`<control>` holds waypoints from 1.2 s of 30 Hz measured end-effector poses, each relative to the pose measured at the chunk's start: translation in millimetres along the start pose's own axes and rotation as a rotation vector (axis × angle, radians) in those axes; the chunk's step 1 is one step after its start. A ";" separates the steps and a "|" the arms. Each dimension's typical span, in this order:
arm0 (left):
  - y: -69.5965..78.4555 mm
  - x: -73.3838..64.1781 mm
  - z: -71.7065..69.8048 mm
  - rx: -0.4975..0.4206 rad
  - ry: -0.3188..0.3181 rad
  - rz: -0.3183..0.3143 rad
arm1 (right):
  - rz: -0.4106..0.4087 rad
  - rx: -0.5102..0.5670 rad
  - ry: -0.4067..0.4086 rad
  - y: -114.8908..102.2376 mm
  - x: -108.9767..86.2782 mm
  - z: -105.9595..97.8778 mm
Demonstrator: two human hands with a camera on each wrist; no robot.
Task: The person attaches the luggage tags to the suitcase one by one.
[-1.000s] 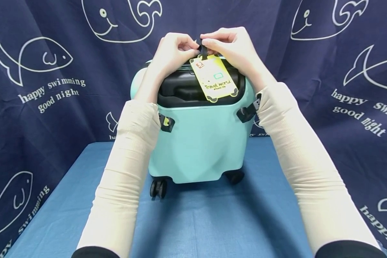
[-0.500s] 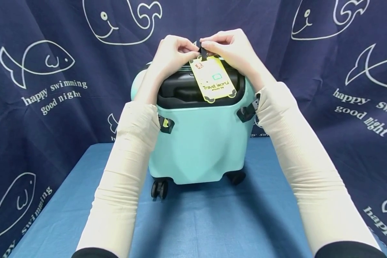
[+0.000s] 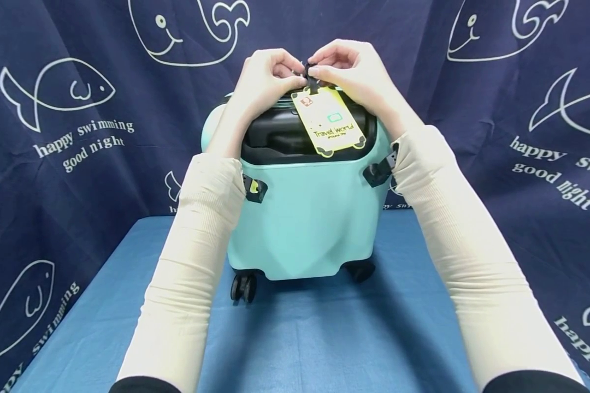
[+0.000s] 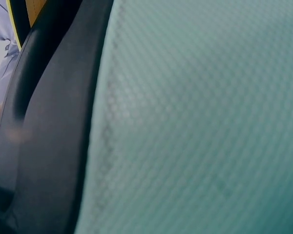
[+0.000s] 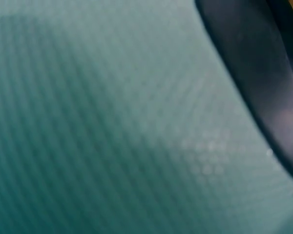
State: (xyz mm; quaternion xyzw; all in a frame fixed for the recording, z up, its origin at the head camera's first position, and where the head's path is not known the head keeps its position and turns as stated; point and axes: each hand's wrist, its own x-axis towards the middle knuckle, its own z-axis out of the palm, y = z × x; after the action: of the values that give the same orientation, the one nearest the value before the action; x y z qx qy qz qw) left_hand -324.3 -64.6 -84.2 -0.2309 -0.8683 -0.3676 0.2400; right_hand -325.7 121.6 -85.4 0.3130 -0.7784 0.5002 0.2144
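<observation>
A mint-green suitcase [image 3: 302, 218] stands upright with a black recessed top panel [image 3: 280, 134]. A yellow and white luggage tag [image 3: 330, 123] reading "Travel World" hangs by its black strap [image 3: 313, 86] in front of that panel. Above the suitcase, my left hand [image 3: 265, 82] pinches the strap between thumb and fingers. From the other side my right hand [image 3: 356, 71] pinches it too, fingertips almost meeting the left ones. The strap's end is mostly hidden by the fingers. Both wrist views show only the textured green shell [image 4: 200, 122] and black trim [image 5: 256, 63], without the hands.
The suitcase rests on a blue cloth-covered table [image 3: 295, 338], its black wheels [image 3: 243, 287] showing at the bottom. Behind and to both sides hangs a dark blue curtain [image 3: 142, 109] printed with white fish and words. Wrist cameras [image 3: 378, 170] sit close to the shell.
The fingertips shift slightly at the strap, and the right hand rises a little. The tag swings marginally to the right. The suitcase stays in place.
</observation>
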 end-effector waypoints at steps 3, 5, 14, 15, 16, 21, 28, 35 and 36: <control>0.0 0.0 0.2 0.006 0.003 0.004 | 0.010 -0.030 -0.011 -0.9 -1.2 0.1; -0.1 -0.1 0.0 0.006 0.003 0.005 | 0.012 -0.048 -0.013 -1.3 -1.9 0.3; -1.0 -4.3 -0.2 -0.053 -0.062 0.001 | 0.041 -0.074 0.010 -0.5 -4.8 0.4; -0.6 -5.0 -0.4 -0.058 -0.067 -0.008 | 0.046 -0.074 0.009 -0.7 -4.8 0.5; 0.0 -5.5 -0.7 -0.062 -0.071 -0.019 | 0.050 -0.070 0.009 -1.0 -4.8 0.6; 3.5 -5.8 -0.6 -0.071 -0.088 -0.053 | 0.028 -0.061 0.013 -1.9 -4.2 -0.4; 3.1 -3.7 0.7 -0.089 -0.090 -0.037 | -0.007 -0.116 0.040 -4.3 -0.9 0.5; 0.8 -3.5 1.2 -0.121 -0.099 0.007 | -0.035 -0.173 0.068 -4.5 0.1 2.1; 0.3 -3.7 0.8 -0.120 -0.099 0.011 | -0.041 -0.156 0.067 -3.7 -0.2 2.5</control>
State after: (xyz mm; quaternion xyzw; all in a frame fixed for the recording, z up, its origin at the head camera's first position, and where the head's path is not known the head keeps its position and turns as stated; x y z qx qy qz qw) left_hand -321.5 -64.7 -86.7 -0.2677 -0.8543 -0.4055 0.1846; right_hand -323.0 118.3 -84.2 0.2942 -0.8009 0.4436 0.2744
